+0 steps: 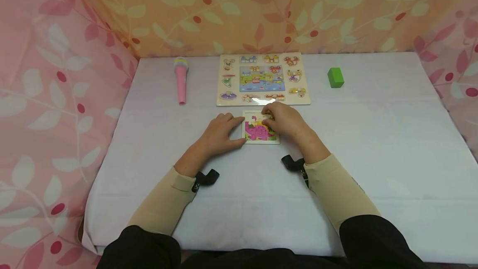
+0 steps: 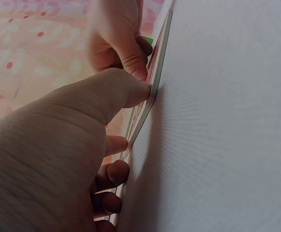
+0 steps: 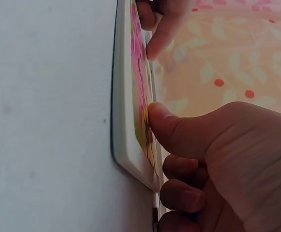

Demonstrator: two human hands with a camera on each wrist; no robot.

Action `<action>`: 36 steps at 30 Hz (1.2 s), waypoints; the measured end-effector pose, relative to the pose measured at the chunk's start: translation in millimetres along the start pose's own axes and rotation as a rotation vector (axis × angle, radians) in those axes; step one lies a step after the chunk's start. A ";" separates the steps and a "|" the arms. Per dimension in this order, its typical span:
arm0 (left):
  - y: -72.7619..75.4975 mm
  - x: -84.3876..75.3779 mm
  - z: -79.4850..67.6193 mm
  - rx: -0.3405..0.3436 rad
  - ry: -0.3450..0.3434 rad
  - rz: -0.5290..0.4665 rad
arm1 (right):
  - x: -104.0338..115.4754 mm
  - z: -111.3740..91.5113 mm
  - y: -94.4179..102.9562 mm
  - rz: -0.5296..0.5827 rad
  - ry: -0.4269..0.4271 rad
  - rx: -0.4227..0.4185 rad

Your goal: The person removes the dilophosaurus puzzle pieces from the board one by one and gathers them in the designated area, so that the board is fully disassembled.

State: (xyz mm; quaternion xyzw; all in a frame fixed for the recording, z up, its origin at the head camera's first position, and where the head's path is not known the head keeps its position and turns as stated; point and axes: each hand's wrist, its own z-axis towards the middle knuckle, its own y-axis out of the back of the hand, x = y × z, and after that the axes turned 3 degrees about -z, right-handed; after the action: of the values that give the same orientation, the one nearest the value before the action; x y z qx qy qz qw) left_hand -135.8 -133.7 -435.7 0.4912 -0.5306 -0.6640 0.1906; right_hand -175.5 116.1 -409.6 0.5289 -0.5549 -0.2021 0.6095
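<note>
downward head view, close wrist views, dinosaur puzzle [image 1: 257, 133] in all

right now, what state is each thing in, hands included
Small dinosaur puzzle: picture up, partly covered; completeness unclear
Left hand: thumb and index finger touching the small dinosaur puzzle's left edge
Right hand: over the small dinosaur puzzle, thumb touching it; grip unclear
Larger puzzle board: flat, picture up
Toy microphone: lying down, untouched
Green block: at rest, untouched

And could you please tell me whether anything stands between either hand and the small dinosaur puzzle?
Nothing visible does: the right hand touches the face of the small dinosaur puzzle with its thumb, and the left hand touches its left edge.
</note>
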 end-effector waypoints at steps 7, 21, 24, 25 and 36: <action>-0.6 1.2 -0.3 -0.009 -0.009 0.000 | -0.4 1.4 -3.5 0.060 0.006 -0.056; -1.4 1.8 0.0 -0.012 -0.006 -0.006 | -2.2 3.1 -4.2 0.128 -0.014 -0.062; -1.5 1.8 0.1 -0.007 -0.004 -0.004 | -2.6 3.5 -4.5 0.148 -0.017 -0.069; -1.5 1.8 0.1 -0.006 -0.003 -0.003 | -2.8 3.5 -4.6 0.153 -0.017 -0.072; -0.1 -0.1 0.0 0.001 0.004 -0.007 | -6.5 2.7 -2.1 0.112 0.031 -0.075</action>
State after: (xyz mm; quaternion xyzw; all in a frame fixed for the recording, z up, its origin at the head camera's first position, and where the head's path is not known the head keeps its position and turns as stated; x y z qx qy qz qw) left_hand -135.7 -133.6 -435.7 0.4943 -0.5290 -0.6633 0.1890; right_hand -179.1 119.6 -415.0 0.4769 -0.5663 -0.1801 0.6477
